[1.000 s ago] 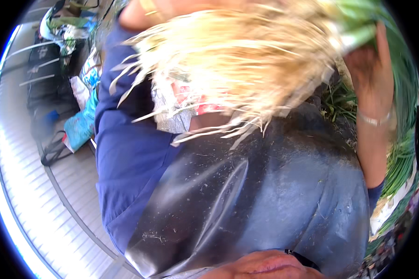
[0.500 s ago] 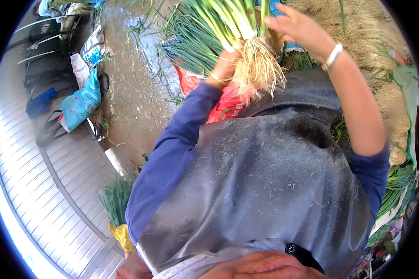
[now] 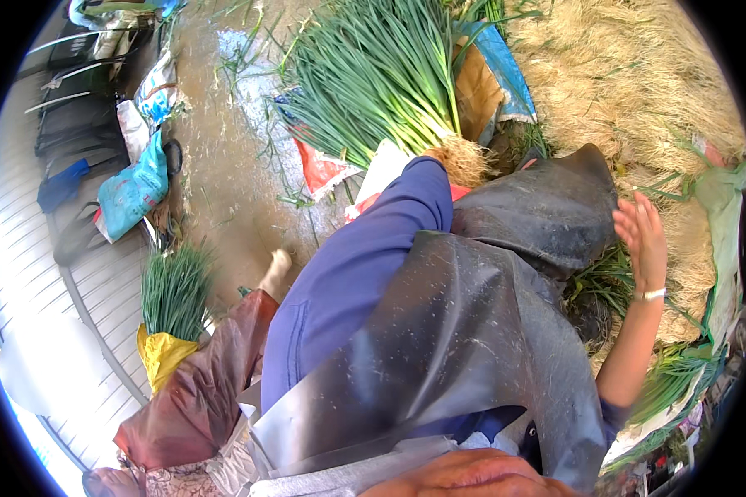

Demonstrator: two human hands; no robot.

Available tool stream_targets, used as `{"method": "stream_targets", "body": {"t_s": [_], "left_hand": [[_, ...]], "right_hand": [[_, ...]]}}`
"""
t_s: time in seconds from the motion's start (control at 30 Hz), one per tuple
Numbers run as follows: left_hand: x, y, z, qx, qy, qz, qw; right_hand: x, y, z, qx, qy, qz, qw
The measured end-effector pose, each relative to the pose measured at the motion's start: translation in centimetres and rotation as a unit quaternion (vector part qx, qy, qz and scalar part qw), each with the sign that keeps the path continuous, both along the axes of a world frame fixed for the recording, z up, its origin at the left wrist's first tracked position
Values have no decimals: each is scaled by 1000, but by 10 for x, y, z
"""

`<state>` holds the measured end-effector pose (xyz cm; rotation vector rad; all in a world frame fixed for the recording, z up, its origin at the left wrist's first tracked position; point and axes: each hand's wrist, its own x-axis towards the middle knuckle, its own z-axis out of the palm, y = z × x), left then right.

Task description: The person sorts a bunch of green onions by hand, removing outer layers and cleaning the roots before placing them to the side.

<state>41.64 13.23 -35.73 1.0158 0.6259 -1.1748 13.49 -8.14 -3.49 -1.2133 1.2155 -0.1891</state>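
A thick layer of green onions lies ahead of me, green leaves pointing away and pale stems toward me. Their stringy roots gather at the near end. My left hand reaches to the stem ends beside these roots and touches them; its fingers are hidden by the sleeve and the onions. Off to the right, my right hand is empty and open, fingers stretched out, above the edge of a large mass of dry roots. A silver bracelet circles that wrist.
A dark apron covers my lap and knee. At lower left another person in a reddish-brown garment sits near a green onion bundle in yellow wrapping. A teal bag rests by the metal shutter. Wet floor stretches between.
The green onion bunch, upright in my left hand before, has come down onto the other onions. My right hand has swung away to the right. The other person has come into view.
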Motion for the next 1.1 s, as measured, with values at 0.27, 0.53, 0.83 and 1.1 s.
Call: {"method": "stream_targets", "body": {"t_s": [0.27, 0.53, 0.83, 1.1], "left_hand": [[14, -7, 0, 319, -367, -606, 629], [6, -27, 42, 264, -421, -794, 350], [-65, -99, 85, 242, -598, -257, 719], [-199, -139, 219, -116, -631, -410, 649]], "right_hand": [[-124, 20, -24, -7, 40, -127, 991], [-199, 90, -29, -41, 91, -147, 984], [-491, 220, -67, -100, -188, -506, 836], [-509, 257, -89, -177, 347, -256, 885]]}}
